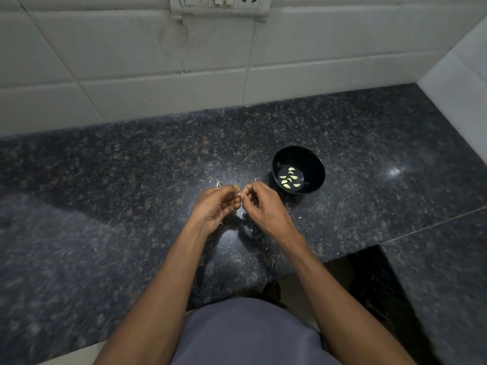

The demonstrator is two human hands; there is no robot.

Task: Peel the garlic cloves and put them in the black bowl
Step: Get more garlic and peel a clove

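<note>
A dark speckled stone bench (pixel 131 180) is seen from above, and both bare hands are held together over its middle part. The left hand (pixel 216 206) is turned with its palm partly upward, and its fingers are curled; a small garlic clove (pixel 237 190) is pinched at its fingertips. The right hand (pixel 263 204) is placed just beside it, with its back turned to the camera, and its thumb and first finger are closed in a pinch at the same clove, so the grip of both hands is closed on this one small thing. Whether skin remains on the clove cannot be told, because it is too small and mostly hidden by the fingers. The black bowl (pixel 313 159) is standing upright on the bench, near the right hand and a little behind it, not touched by any hand. On its bottom several pale peeled cloves (pixel 290 177) are lying, loosely grouped. Small light scraps of garlic skin (pixel 240 214) are scattered on the bench under and around the hands, and one more scrap is seen just behind the left hand. Behind the bench a wall of white tiles (pixel 131 75) is seen, with a socket plate (pixel 218 5) at the top edge. At the bottom edge, grey-blue clothing (pixel 245 335) of the person is visible between the two forearms.
</note>
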